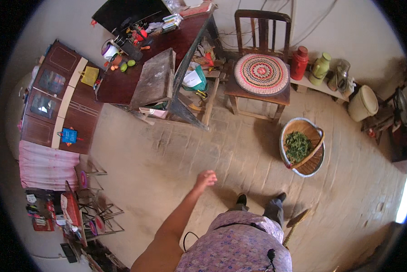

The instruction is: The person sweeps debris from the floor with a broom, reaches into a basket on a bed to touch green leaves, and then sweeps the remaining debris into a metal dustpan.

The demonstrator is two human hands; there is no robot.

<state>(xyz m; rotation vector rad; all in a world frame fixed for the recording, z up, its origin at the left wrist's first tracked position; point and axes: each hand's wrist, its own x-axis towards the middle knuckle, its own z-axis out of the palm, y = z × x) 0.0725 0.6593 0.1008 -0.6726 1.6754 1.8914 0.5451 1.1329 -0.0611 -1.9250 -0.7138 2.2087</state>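
My left hand hangs in the air over the brick floor, its fingers loosely bent, and I see nothing in it. My right hand is out of view. Ahead and to the right on the floor stands a wicker basket with a pale rim and an arched handle. Chopped green leaves lie inside it. Straight ahead is a wooden chair bearing a round, ringed crochet cushion. Close by my right leg, a broom-like tool is partly hidden by my clothing.
A dark red desk at the front left carries green fruit and a leaning board. Red and green vacuum flasks stand on a low shelf beside a pale bucket. Folding stools and a cabinet are at left.
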